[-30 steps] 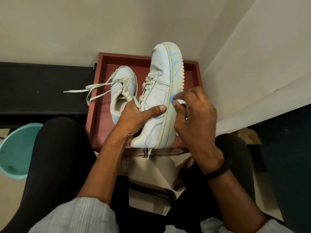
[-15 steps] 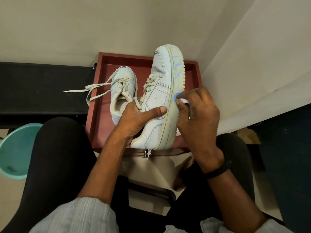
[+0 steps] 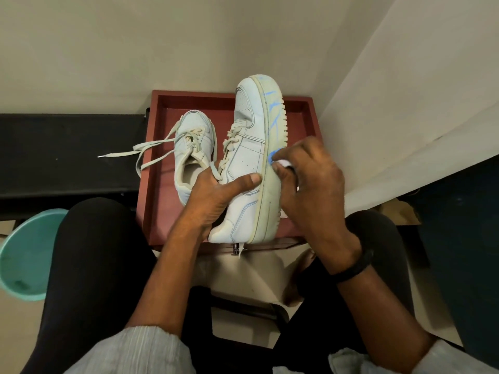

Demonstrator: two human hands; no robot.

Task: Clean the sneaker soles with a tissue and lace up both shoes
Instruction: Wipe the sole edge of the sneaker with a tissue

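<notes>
A white sneaker point(image 3: 249, 147) is tipped on its side over the red tray point(image 3: 154, 190), its sole edge streaked with blue marks. My left hand point(image 3: 216, 195) grips it around the ankle opening, thumb lying across the side panel. My right hand point(image 3: 310, 182) pinches a white tissue point(image 3: 283, 163) against the sole's edge, beside a blue smear. The second white sneaker point(image 3: 193, 155) lies flat in the tray to the left, with loose laces point(image 3: 140, 149) trailing over the tray's left rim.
The tray sits in a corner between two pale walls. A black bench point(image 3: 67, 157) runs off to the left. A teal bowl point(image 3: 29, 255) stands on the floor at lower left. My knees in dark trousers flank the tray's near edge.
My right hand with the tissue has shifted slightly along the sole's edge. The held sneaker has tilted a little. The left hand keeps its grip.
</notes>
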